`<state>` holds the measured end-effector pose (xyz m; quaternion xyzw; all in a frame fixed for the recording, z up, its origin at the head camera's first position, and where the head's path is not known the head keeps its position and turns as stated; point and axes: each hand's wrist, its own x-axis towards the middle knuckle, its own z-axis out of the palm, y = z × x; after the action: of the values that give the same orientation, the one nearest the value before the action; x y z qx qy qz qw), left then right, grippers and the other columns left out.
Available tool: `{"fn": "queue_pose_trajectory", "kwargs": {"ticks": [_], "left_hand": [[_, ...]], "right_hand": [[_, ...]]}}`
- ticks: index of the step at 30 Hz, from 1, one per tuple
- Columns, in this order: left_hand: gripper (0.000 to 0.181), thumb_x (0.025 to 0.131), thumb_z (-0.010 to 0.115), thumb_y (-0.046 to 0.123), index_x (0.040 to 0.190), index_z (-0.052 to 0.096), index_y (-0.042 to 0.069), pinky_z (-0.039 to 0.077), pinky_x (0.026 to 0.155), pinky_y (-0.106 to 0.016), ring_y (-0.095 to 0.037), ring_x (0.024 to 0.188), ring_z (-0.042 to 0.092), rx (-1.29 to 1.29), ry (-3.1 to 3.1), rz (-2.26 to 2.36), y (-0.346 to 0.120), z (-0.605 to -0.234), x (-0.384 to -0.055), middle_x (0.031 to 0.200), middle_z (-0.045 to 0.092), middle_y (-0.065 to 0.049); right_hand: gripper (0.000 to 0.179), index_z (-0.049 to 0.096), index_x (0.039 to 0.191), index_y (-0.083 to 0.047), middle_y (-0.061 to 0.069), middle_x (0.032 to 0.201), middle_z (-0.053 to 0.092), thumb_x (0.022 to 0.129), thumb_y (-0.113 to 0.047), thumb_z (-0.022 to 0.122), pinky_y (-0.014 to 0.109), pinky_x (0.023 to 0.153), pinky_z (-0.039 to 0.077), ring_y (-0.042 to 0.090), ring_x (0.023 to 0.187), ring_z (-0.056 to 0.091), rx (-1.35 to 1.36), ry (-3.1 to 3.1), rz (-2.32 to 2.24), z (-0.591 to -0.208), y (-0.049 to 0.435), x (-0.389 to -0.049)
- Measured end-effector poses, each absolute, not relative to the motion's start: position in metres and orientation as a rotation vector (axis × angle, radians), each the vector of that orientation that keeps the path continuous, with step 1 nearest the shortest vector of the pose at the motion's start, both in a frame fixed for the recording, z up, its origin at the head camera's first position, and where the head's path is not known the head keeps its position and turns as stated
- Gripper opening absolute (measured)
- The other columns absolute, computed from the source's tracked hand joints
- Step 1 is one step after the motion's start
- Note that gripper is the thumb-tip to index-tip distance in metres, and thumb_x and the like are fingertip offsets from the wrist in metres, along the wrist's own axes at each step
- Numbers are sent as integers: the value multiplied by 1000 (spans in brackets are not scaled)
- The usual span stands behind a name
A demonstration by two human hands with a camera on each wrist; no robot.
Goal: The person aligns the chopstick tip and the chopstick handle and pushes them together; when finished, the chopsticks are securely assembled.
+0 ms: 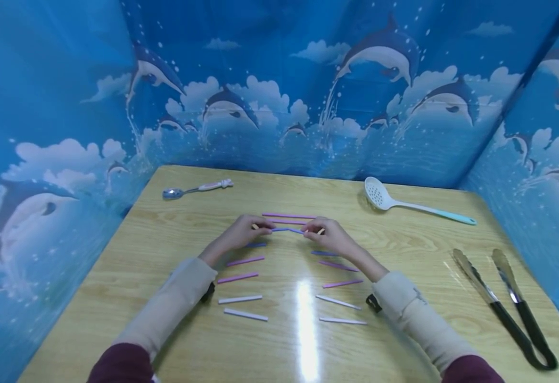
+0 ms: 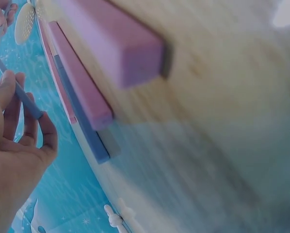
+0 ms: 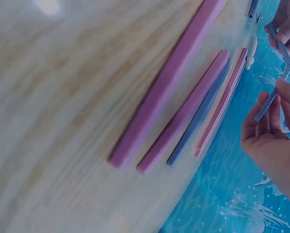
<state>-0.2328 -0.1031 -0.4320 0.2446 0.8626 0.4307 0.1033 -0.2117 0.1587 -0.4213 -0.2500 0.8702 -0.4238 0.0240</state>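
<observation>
Between both hands a slim blue stick (image 1: 281, 229) is held above the table, with a kink at its middle; whether the two halves are fully parted I cannot tell. My left hand (image 1: 248, 232) pinches its left half between thumb and fingers, also seen in the left wrist view, where the blue stick (image 2: 31, 104) slants across the fingers. The right half is pinched by my right hand (image 1: 332, 236). Just behind the hands lie two long pink sticks (image 1: 289, 215). Short blue sticks (image 1: 325, 254) lie nearest below the hands, one on each side.
Short pink sticks (image 1: 238, 277) and white sticks (image 1: 246, 315) lie in left and right columns on the wooden table (image 1: 131, 298). A spoon (image 1: 198, 188) lies back left, a slotted skimmer (image 1: 399, 204) back right, tongs (image 1: 509, 303) at right. A dolphin-print curtain (image 1: 279, 96) surrounds the table.
</observation>
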Motion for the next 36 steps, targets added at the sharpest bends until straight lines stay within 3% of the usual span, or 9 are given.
{"fn": "queue_pose_trajectory", "kwargs": {"ticks": [10, 14, 20, 27, 31, 36], "left_hand": [[21, 92, 62, 13, 110, 70, 5, 53, 73, -26, -17, 88, 63, 693, 2552, 1262, -102, -431, -232, 106, 69, -11], [21, 92, 62, 11, 111, 69, 4, 54, 78, -26, -17, 91, 65, 686, 2538, 1264, -102, -431, -232, 108, 69, -12], [24, 93, 61, 12, 114, 67, 3, 54, 74, -25, -15, 85, 64, 660, 2501, 1276, -100, -430, -230, 106, 69, -12], [26, 94, 60, 17, 115, 67, 3, 54, 78, -26, -18, 91, 65, 695, 2534, 1219, -97, -434, -230, 107, 69, -11], [23, 94, 60, 14, 111, 69, 2, 54, 73, -23, -17, 87, 66, 694, 2539, 1242, -97, -432, -228, 101, 71, -10], [25, 93, 61, 17, 112, 68, 3, 43, 55, -20, -14, 65, 56, 657, 2549, 1238, -97, -426, -226, 100, 72, -10]], "right_hand": [[13, 71, 97, 3, 11, 82, 68, 87, -4, 65, 22, 64, 50, 13, 71, 58, -758, 2718, -1245, -418, 160, -214], [14, 71, 98, 4, 12, 84, 68, 88, -4, 64, 22, 65, 51, 13, 72, 59, -750, 2714, -1236, -418, 160, -214], [15, 70, 99, 4, 14, 89, 68, 89, -6, 64, 24, 69, 51, 17, 77, 60, -717, 2700, -1251, -418, 158, -212], [13, 71, 94, 3, 12, 88, 66, 88, -7, 67, 24, 69, 50, 15, 77, 58, -729, 2745, -1256, -421, 159, -211], [12, 71, 93, 3, 10, 87, 66, 88, -7, 67, 22, 67, 49, 13, 75, 57, -751, 2748, -1274, -420, 159, -210], [13, 71, 94, 3, 11, 87, 65, 87, -7, 67, 21, 65, 48, 13, 74, 55, -762, 2747, -1289, -416, 158, -210]]}}
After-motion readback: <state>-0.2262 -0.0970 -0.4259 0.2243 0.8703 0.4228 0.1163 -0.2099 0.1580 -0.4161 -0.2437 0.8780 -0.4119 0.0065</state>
